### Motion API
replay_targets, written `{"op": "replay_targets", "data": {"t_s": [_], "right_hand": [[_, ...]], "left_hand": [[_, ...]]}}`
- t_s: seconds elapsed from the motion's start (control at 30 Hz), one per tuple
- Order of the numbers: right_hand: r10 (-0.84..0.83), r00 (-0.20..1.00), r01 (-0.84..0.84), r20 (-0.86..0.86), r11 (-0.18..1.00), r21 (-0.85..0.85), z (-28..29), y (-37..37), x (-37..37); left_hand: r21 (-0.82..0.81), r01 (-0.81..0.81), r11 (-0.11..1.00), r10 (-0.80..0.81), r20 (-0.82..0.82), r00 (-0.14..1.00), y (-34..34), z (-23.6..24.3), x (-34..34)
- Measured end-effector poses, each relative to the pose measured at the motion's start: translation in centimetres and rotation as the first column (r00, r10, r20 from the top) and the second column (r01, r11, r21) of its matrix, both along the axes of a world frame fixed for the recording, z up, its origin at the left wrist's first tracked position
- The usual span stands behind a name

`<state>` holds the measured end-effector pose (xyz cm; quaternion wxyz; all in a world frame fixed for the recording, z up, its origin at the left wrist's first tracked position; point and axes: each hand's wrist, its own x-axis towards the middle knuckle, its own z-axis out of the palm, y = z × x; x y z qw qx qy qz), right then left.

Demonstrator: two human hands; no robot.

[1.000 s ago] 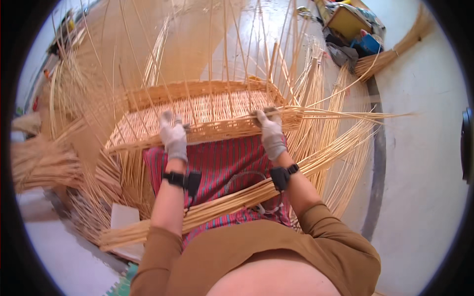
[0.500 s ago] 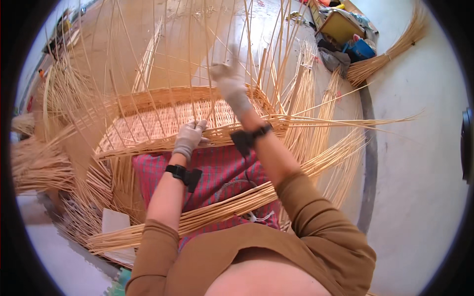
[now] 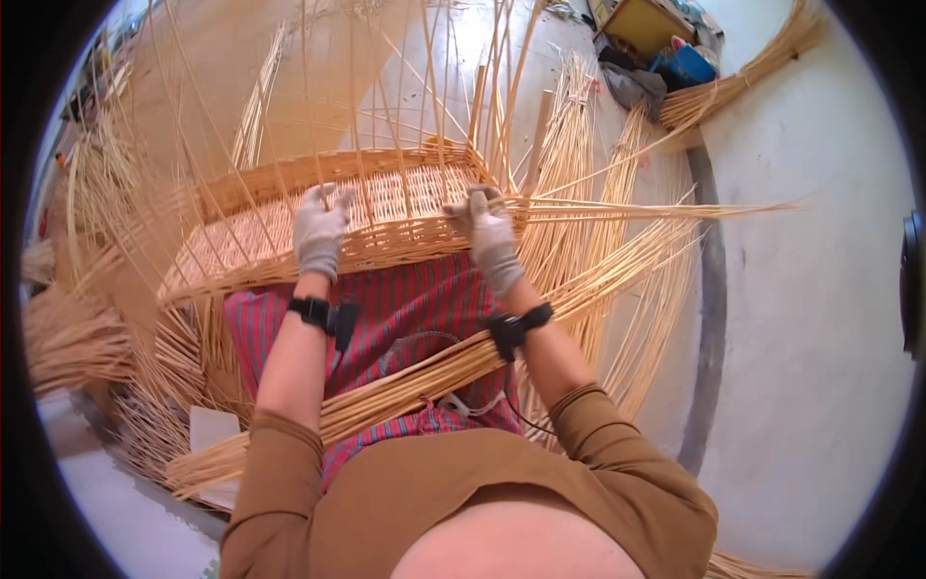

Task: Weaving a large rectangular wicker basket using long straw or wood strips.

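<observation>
A half-woven wicker basket (image 3: 260, 232) spreads before me, with thin upright wicker rods (image 3: 359, 145) rising from its sides. My left hand (image 3: 320, 232), in a pale glove, is at the near wall; its thumb and fingers are apart and point up beside the uprights. At the near right corner, my gloved right hand (image 3: 490, 241) is closed on a wicker rod, though its fingers partly hide the grip. Several long loose rods (image 3: 617, 209) stick out to the right from that corner. The near side rests above my red checked apron (image 3: 405, 318).
A bundle of rods (image 3: 415, 386) lies across my lap. More wicker bundles (image 3: 569, 135) lean at the right, and others (image 3: 77, 333) lie at the left. A blue container (image 3: 687, 66) and a grey bag (image 3: 635, 85) stand far right by the pale wall (image 3: 810, 318).
My right hand has come down from above the basket to its near right corner and closed on a rod. My left hand has lifted off the rim and moved left. The view has shifted slightly.
</observation>
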<state>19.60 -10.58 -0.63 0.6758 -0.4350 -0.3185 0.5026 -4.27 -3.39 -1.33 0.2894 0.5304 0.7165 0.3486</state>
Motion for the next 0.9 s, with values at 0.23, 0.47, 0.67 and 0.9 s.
{"op": "replay_targets", "data": {"t_s": [0.23,0.47,0.67,0.9], "right_hand": [[-0.154,0.986,0.144,0.062,0.98,0.136,-4.9,-0.2,8.8],[-0.431,0.074,-0.244,0.899,0.866,0.435,8.8,14.4,-0.4],[-0.191,0.962,0.116,0.197,0.933,0.341,2.9,3.3,6.8],[-0.39,0.921,0.383,-0.002,0.905,0.187,-2.6,-2.9,13.7]], "left_hand": [[-0.291,0.622,0.726,-0.387,0.575,0.721,-0.3,-1.2,7.5],[-0.087,0.417,0.905,-0.39,0.223,0.893,0.9,-6.3,7.8],[-0.169,0.397,0.902,-0.352,0.246,0.903,0.6,-4.8,7.9],[0.051,0.316,0.947,-0.313,0.358,0.88,-1.1,0.9,9.7]]}}
